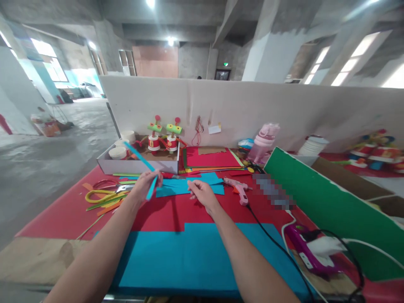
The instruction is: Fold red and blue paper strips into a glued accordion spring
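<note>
My left hand is closed around a narrow blue paper strip. The strip slants up to the left, and its lower part sticks out beneath my fingers. With its fingers curled together, my right hand hovers over blue paper pieces on the red tabletop; whether anything is pinched in it I cannot make out. Scissors with yellow handles lie left of my left hand, among green and orange strips. A pink glue gun rests right of my right hand.
Large blue sheets cover the near table edge. A box holds cups and two paper-cup robot figures. Behind are red sheets and a pink bottle. A green board and purple power strip stand right, with loose cables.
</note>
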Tool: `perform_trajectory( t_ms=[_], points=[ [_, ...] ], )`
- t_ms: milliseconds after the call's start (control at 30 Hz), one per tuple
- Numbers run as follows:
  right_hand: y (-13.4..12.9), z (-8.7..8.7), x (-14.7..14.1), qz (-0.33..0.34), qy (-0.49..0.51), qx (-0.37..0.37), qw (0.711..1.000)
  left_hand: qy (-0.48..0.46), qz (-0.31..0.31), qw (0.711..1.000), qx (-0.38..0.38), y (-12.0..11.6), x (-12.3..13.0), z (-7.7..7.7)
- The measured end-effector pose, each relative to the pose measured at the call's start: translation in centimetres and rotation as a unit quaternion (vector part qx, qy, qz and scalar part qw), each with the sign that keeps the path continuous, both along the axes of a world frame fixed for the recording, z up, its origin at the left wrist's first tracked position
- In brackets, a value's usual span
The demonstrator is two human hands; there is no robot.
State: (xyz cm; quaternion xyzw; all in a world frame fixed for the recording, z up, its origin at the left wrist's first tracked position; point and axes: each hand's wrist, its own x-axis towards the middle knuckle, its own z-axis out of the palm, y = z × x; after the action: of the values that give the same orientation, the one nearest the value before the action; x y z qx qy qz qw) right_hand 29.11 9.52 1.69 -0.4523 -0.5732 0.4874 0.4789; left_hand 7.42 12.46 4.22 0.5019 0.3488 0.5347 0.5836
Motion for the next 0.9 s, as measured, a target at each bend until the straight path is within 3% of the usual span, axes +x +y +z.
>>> perform_trajectory(
  t_ms=[100,200,300,567,767,900],
  points=[
    [-0.6,0.7,-0.1,0.075,0.001,0.012,0.997,0.097,-0.171,0.978,-0.076,-1.9,1.7,-0.1],
    [-1.3,1.3,-0.1,0.168,-0.045,0.026,0.984,0.161,-0.313,0.929,-0.116,-3.4,3.3,-0.6],
    [-1.7,1.7,0.3,0.223,-0.074,0.06,0.97,0.191,-0.398,0.89,-0.116,-3.8,4.1,-1.0],
    [-1.1,1.7,1.4,0.166,-0.113,0.089,0.976,0.203,-0.429,0.876,-0.086,-3.3,3.7,-0.7],
    [0.6,1.3,3.0,0.039,-0.083,0.086,0.992,0.23,-0.44,0.866,-0.061,-3.7,3.7,-0.5],
    [1.9,0.8,4.8,-0.051,-0.053,0.087,0.994,0.223,-0.461,0.854,-0.089,-3.6,3.5,-0.6]
  ],
)
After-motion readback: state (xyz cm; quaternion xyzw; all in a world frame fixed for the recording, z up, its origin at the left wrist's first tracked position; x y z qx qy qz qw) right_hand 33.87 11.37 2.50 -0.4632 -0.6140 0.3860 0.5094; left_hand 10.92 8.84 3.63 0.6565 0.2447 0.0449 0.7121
